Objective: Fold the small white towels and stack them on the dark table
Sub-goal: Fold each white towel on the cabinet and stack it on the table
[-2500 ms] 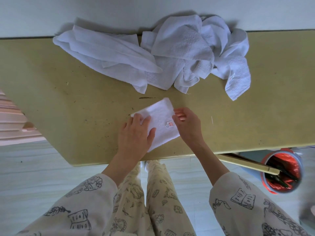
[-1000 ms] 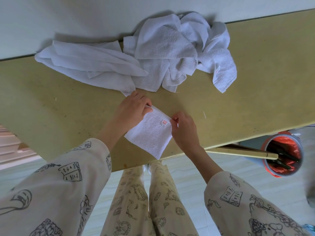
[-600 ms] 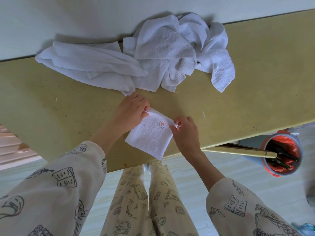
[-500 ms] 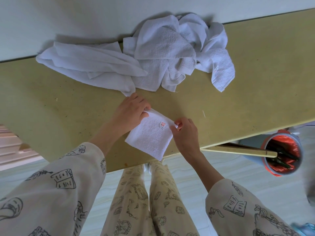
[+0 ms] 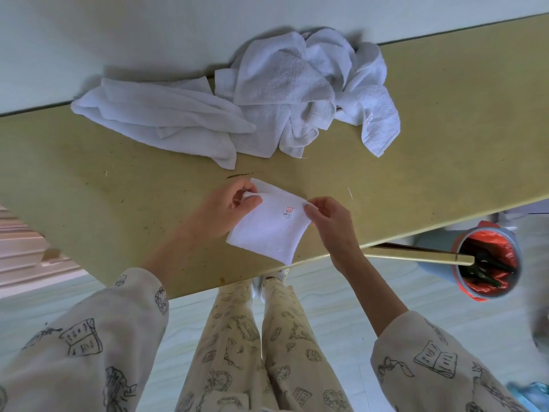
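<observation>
A small white towel (image 5: 269, 230), folded into a square with a little red label on top, lies near the front edge of the olive-yellow table (image 5: 89, 203). My left hand (image 5: 222, 208) pinches its far left corner, lifting the upper layer slightly. My right hand (image 5: 328, 220) pinches the far right corner. A heap of unfolded white towels (image 5: 285, 87) lies at the back of the table against the wall, with one long towel (image 5: 160, 120) spread to its left.
A blue bin with a red liner (image 5: 487, 266) stands on the floor at the right, below the table edge, with a pale stick (image 5: 416, 252) reaching into it. A white wall runs along the table's far edge. My patterned trouser legs are below the front edge.
My left hand moved from pressing the towel flat to its far left corner. Both hands now pinch the far corners, and the left one has lifted the edge a little.
</observation>
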{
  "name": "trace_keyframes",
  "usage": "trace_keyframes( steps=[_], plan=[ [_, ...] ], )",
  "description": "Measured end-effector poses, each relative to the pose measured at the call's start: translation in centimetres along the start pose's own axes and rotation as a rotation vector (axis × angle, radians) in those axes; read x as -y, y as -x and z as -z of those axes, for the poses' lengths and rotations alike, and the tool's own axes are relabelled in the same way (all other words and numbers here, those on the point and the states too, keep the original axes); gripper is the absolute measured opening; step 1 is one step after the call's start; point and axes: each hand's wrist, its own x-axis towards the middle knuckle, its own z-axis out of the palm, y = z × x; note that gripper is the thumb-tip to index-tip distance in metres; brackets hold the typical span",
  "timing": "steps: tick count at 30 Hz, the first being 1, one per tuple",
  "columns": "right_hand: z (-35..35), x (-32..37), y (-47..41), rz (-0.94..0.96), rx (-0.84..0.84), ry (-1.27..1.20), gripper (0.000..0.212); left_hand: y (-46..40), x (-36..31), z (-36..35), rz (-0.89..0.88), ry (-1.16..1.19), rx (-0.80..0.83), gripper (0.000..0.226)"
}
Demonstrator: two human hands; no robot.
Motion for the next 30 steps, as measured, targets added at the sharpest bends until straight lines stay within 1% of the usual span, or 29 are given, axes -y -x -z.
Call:
trace_keyframes(
  steps=[2,4,7,9,12,15,17,20,23,25,27,30],
  plan=[
    [0.6,1.1,0.9,0.077,0.031,-0.045,0.014,1.2,-0.8,0.2,-0.016,0.013,-0.069,0.009],
    [1.2,2.2,1.9,0.179,0.074,-0.036,0.019,2.6,-1.7,0.3,-0.024,0.025,-0.115,0.009],
    [2.1,3.3,3.4,0.287,0.174,-0.01,0.021,4.9,-2.5,0.3,-0.02,0.07,-0.105,0.012],
    [2.9,3.3,4.3,0.277,0.255,0.017,0.018,6.4,-2.8,0.1,-0.003,0.117,-0.057,0.013],
    [3.8,2.4,5.1,0.186,0.351,0.103,0.012,7.7,-2.0,-0.7,0.068,0.113,0.048,0.013],
    [4.0,0.4,5.3,0.074,0.388,0.184,0.006,8.1,-0.4,-1.7,0.126,0.113,0.097,0.01],
    [3.8,-0.7,5.0,0.018,0.339,0.163,0.005,7.5,0.3,-2.3,0.153,0.111,0.061,0.008],
    [3.1,-1.2,3.8,-0.003,0.207,0.085,0.004,5.7,0.5,-3.0,0.165,0.099,-0.067,0.002],
    [1.9,-1.3,1.6,0.016,0.117,0.07,0.006,3.3,1.0,-3.1,0.158,0.072,-0.183,0.013],
    [1.0,-1.4,-0.2,0.027,0.079,0.088,0.005,1.9,1.6,-3.0,0.193,0.046,-0.25,0.019],
    [0.1,-1.7,-1.8,0.032,0.055,0.123,0.005,0.9,2.4,-3.1,0.221,-0.011,-0.294,0.023],
    [-1.0,-2.3,-3.3,0.02,0.026,0.169,0.007,0.0,3.4,-3.3,0.259,-0.017,-0.331,0.026]
  ],
)
